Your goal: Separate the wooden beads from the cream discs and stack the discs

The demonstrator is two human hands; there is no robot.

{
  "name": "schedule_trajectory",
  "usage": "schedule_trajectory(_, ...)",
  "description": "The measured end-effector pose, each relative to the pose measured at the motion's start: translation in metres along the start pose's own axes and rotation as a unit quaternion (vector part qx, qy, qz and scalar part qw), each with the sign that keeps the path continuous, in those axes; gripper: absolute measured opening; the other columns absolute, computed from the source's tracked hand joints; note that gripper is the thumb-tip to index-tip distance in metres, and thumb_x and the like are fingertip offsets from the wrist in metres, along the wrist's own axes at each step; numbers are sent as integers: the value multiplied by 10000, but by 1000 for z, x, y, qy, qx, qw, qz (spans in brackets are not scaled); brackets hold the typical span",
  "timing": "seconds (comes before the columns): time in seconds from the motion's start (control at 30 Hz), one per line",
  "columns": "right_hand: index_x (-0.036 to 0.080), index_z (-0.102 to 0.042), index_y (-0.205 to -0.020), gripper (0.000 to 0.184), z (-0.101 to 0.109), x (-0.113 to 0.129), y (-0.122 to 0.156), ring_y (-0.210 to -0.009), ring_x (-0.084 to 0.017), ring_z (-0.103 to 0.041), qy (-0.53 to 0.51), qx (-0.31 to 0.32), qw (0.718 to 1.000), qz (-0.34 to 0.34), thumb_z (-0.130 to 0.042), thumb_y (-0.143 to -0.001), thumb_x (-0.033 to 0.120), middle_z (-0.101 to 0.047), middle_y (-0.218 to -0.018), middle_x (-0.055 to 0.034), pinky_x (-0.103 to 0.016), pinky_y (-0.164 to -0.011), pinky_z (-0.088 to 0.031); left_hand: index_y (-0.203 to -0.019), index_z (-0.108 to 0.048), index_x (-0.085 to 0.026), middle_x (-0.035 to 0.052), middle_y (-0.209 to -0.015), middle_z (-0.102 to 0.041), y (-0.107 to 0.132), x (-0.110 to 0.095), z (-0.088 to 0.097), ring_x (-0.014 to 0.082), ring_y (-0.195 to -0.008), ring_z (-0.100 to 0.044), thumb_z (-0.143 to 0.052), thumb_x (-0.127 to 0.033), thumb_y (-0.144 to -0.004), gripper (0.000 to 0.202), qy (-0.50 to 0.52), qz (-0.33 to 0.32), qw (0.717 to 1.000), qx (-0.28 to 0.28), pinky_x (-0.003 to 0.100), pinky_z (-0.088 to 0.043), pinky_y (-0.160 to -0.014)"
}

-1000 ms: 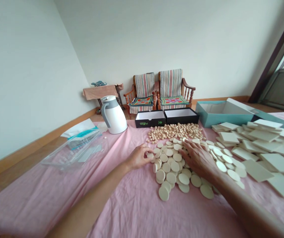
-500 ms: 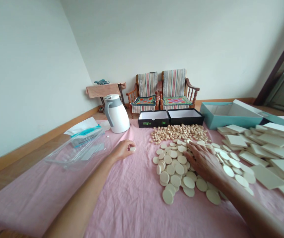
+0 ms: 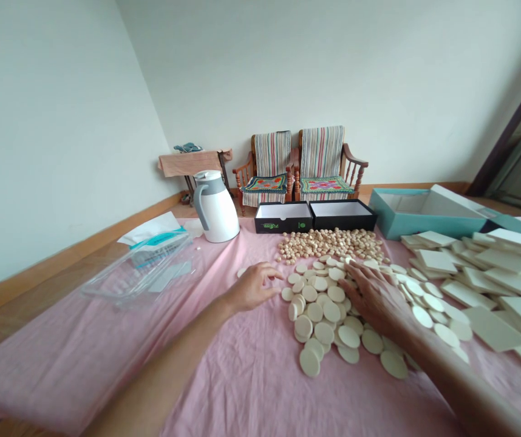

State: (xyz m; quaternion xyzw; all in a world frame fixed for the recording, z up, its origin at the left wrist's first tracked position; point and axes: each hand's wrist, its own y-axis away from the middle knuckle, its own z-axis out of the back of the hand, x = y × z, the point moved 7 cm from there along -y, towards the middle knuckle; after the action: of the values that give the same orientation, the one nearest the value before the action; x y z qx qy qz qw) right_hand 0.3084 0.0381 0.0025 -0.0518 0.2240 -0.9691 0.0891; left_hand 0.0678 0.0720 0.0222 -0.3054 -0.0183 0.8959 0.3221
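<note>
A pile of flat cream discs (image 3: 328, 315) lies on the pink cloth (image 3: 242, 376). My left hand (image 3: 254, 285) is at the pile's left edge, fingers loosely apart and holding nothing, its fingertips close to the outermost discs. One single disc (image 3: 241, 272) lies alone on the cloth just left of that hand. My right hand (image 3: 372, 294) rests flat on the middle of the pile with its fingers stretched out and spread over the discs.
Behind the discs lie several small tan rounds (image 3: 331, 243), two black boxes (image 3: 283, 217), a white jug (image 3: 217, 206) and a teal box (image 3: 418, 212). Cream square tiles (image 3: 492, 273) cover the right side. A clear plastic bag (image 3: 146, 267) lies at the left.
My left hand carried one disc out to the left, left it on the cloth and came back to the pile's edge. My right hand stayed on the discs.
</note>
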Motion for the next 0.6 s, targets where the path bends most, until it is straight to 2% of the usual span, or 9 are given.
schedule_trajectory(0.07,135,-543,-1226,507,1,1,0,-1177,-285,-487,2,3,1000,-2,-305,-919,460,-568,-1257,-142,-457,-941,-380,-994,-685,-200,49,-968,-652,0,-12,-17,178,-888,-580,-644,-208,-708,289,-7,-12,1000,28,271,-462,-797)
schedule_trajectory(0.13,126,-545,-1219,503,3,2,0,-1175,-282,-488,-4,-1,1000,1,-309,-919,454,-574,-1247,-146,-450,-941,-383,-1002,-685,-185,62,-939,-641,0,-16,-29,191,-899,-572,-646,-183,-697,308,-24,-10,999,28,286,-459,-812)
schedule_trajectory(0.23,141,-547,-1208,468,8,5,1,-1179,-275,-485,-18,-23,1000,11,-328,-916,434,-575,-1246,-138,-448,-943,-381,-995,-687,-178,68,-901,-612,0,-15,-34,187,-863,-570,-613,-163,-712,293,-33,-2,999,8,279,-468,-770)
schedule_trajectory(0.3,150,-544,-1203,449,11,7,1,-1181,-271,-484,-25,-37,999,17,-342,-912,426,-573,-1250,-129,-446,-945,-377,-966,-688,-184,63,-894,-601,0,-12,-32,174,-818,-571,-604,-154,-706,275,-31,-2,999,11,264,-471,-729)
schedule_trajectory(0.37,152,-544,-1196,441,13,8,1,-1176,-267,-487,-28,-46,998,18,-346,-912,425,-573,-1249,-124,-440,-946,-375,-949,-679,-185,56,-902,-598,0,-5,-20,156,-771,-570,-600,-142,-688,276,-31,1,999,9,248,-469,-693)
schedule_trajectory(0.43,155,-546,-1186,437,14,7,0,-1167,-267,-493,-25,-52,998,10,-337,-915,427,-571,-1249,-124,-440,-941,-376,-956,-667,-180,48,-909,-600,0,9,0,139,-736,-565,-595,-132,-668,300,-39,19,999,-9,235,-466,-671)
schedule_trajectory(0.53,158,-550,-1171,427,14,5,0,-1148,-270,-503,-17,-57,998,1,-330,-918,423,-568,-1250,-120,-437,-929,-382,-931,-675,-166,32,-872,-613,5,45,35,132,-724,-562,-594,-135,-645,298,-70,81,993,-40,223,-454,-663)
schedule_trajectory(0.6,162,-556,-1156,414,14,5,0,-1130,-266,-513,-15,-56,998,6,-333,-919,419,-575,-1239,-111,-425,-917,-390,-914,-682,-152,28,-820,-621,10,67,50,137,-709,-563,-623,-183,-646,277,-87,118,988,-40,224,-442,-646)
